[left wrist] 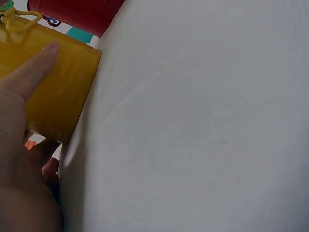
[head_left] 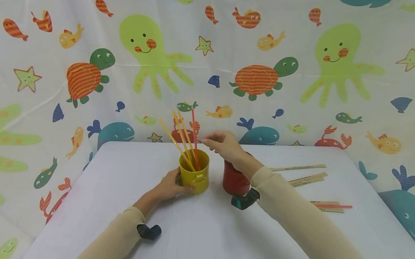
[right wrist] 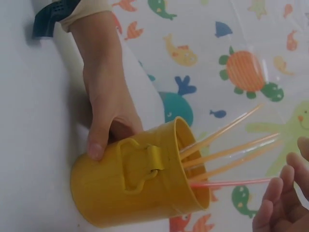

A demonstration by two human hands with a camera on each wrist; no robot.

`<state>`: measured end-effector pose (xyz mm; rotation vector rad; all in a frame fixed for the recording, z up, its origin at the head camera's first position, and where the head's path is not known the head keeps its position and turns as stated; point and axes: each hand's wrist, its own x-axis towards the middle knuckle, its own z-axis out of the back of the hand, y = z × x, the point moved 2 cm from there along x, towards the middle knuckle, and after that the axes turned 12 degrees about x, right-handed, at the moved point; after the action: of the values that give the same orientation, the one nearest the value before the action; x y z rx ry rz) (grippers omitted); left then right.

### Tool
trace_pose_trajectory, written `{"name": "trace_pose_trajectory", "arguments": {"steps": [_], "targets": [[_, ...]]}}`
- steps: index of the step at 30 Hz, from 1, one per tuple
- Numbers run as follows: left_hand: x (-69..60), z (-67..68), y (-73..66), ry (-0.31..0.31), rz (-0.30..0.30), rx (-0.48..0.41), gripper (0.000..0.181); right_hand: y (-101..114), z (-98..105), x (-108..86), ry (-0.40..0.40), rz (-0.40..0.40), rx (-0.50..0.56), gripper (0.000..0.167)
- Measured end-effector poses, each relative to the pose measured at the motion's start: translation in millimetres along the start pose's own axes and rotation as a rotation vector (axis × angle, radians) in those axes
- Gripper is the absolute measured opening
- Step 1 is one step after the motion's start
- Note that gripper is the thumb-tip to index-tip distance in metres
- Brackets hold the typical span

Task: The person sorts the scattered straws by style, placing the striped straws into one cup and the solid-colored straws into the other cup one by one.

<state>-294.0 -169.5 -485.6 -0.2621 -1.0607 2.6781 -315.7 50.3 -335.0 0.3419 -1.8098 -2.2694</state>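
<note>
My left hand (head_left: 169,186) holds a yellow cup (head_left: 194,180) on the table, its thumb lying along the front near a metal clasp; the left wrist view shows the cup's side (left wrist: 60,92). Several yellow-orange straws (head_left: 182,137) and one red straw (head_left: 194,128) lean inside, sticking out over the rim. Beside the red straw is my right hand (head_left: 225,144), thumb and index fingertips close together; whether they pinch the straw is unclear. In the right wrist view the red straw (right wrist: 231,182) runs up to the bent fingers (right wrist: 277,198).
A red cup (head_left: 233,180) stands right of the yellow one, partly behind my right wrist. Farther right on the white table (head_left: 194,240) lie thin paper-wrapped sticks (head_left: 307,179) and another red straw (head_left: 334,205). A curtain (head_left: 207,69) with sea animals hangs behind.
</note>
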Motion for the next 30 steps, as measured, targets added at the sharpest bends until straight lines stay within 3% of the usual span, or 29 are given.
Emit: {"name": "trace_pose_trajectory", "arguments": {"steps": [10, 20, 30], "targets": [[-2.5, -0.4, -1.7, -0.001, 0.015, -0.001, 0.091, 6.4, 11.2, -22.0, 0.048, 0.071, -0.038, 0.034], [0.0, 0.0, 0.4, 0.004, -0.007, 0.001, 0.091, 4.2, 22.8, -45.5, 0.065, 0.140, -0.083, 0.032], [-1.1, 0.4, 0.2, 0.009, -0.018, -0.012, 0.090, -9.4, 40.4, -63.3, 0.068, 0.121, -0.104, 0.029]]}}
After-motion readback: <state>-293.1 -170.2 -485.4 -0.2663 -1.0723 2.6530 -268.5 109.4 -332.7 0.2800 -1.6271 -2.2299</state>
